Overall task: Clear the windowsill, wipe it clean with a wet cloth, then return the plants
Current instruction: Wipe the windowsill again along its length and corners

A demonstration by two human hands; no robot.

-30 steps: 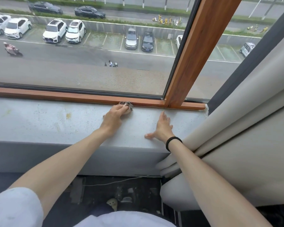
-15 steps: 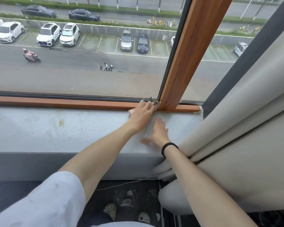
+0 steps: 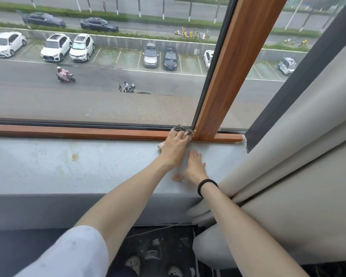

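Here, the cloth (image 3: 183, 129) is gripped by the left hand (image 3: 175, 145) and pressed into the frame corner (image 3: 196, 136) behind the windowsill (image 3: 88, 166), presumably to lift grime, while the right hand (image 3: 194, 166) is laid flat, fingers apart, likely as a brace.

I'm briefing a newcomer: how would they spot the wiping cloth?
Find the upright orange-brown wooden window post. At its foot, the left hand holds a small dark-and-white patterned cloth in the corner. Nothing else there is patterned.

Cloth (image 3: 182, 129) in left hand (image 3: 175, 149) at frame (image 3: 78, 132), right hand (image 3: 194, 167) flat on windowsill (image 3: 88, 170)
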